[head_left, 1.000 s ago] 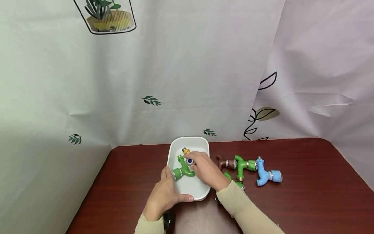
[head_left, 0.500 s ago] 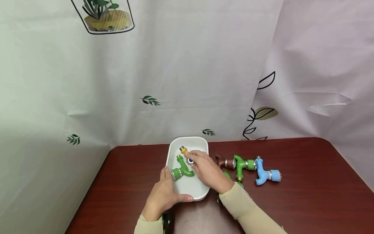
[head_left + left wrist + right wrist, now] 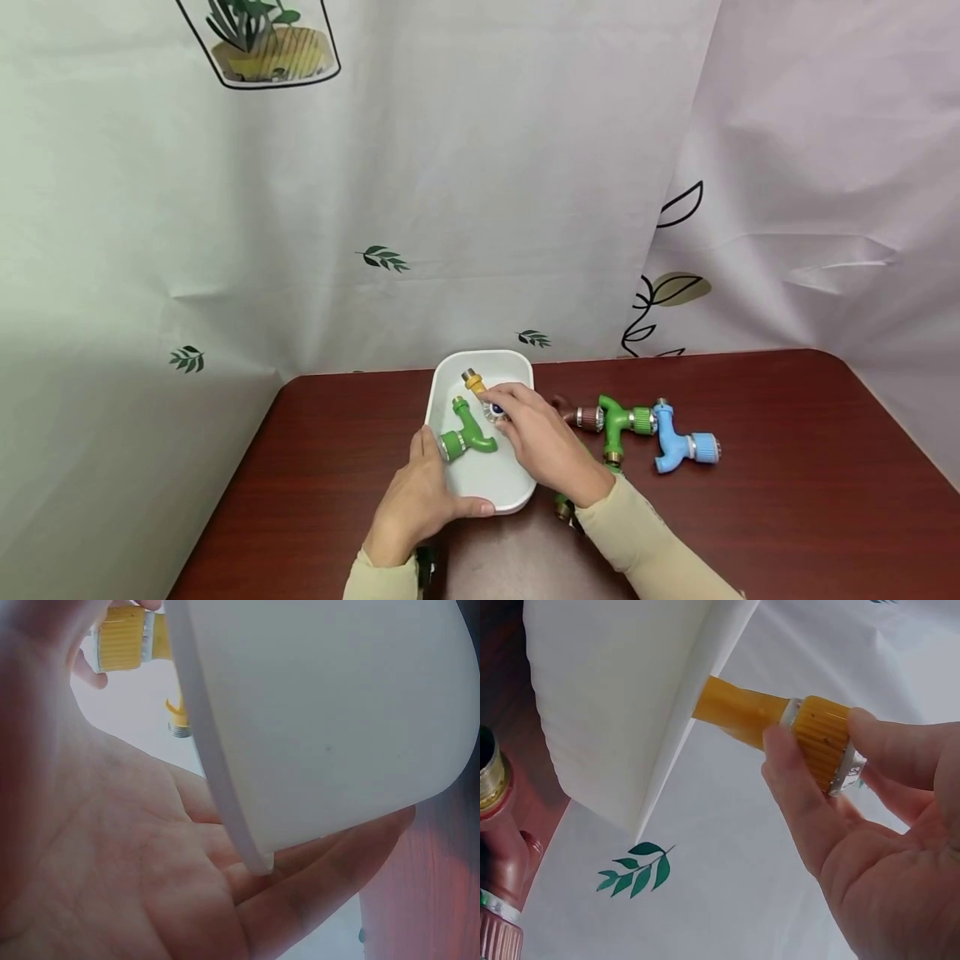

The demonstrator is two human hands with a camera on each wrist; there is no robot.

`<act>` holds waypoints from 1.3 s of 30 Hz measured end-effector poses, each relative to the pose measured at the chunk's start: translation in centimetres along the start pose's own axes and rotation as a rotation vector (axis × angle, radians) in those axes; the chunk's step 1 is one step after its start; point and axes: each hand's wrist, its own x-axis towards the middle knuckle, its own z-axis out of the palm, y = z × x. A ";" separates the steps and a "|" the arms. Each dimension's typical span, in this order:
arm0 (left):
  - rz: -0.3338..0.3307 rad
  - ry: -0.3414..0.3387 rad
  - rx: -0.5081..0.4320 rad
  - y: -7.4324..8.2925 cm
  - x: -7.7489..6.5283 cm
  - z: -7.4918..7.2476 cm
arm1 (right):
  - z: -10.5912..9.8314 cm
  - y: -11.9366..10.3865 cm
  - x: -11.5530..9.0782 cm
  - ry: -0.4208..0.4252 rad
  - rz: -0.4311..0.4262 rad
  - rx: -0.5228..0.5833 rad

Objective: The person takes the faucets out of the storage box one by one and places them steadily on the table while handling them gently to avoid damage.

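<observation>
My right hand [image 3: 543, 442] reaches over the white plastic tray [image 3: 480, 483]. In the right wrist view its thumb and fingers pinch the ribbed knob of a yellow tap [image 3: 742, 712], whose body passes behind the tray's rim. The threaded end of the yellow tap [image 3: 474, 382] points to the back left in the head view. Beside it in the tray lies a green tap [image 3: 472, 433], knob toward the left wall. My left hand [image 3: 420, 500] holds the tray's front left corner, thumb along the front rim, fingers against the outer left wall.
To the right of the tray lie a brown tap [image 3: 588, 418], a green tap [image 3: 615, 425] and a light blue tap [image 3: 677, 446]. Another green tap [image 3: 564, 507] is mostly hidden beneath my right wrist. A patterned white cloth [image 3: 450, 167] hangs behind the reddish-brown table [image 3: 780, 500].
My right hand has shifted slightly right with the yellow tap, and more of the tap's threaded end shows. My left hand, the tray and the green tap in it stay put.
</observation>
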 end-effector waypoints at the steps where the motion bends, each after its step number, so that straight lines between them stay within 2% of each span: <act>1: 0.001 0.001 -0.003 0.0 0.0 0.0 | 0.0 0.0 -0.1 0.004 0.002 -0.001; 18: -0.014 0.000 -0.019 -0.1 0.0 0.0 | -1.4 -0.4 -1.9 0.107 0.049 0.052; 39: -0.029 -0.019 -0.012 0.1 0.1 -0.1 | -2.6 -0.3 -3.5 0.144 0.074 0.030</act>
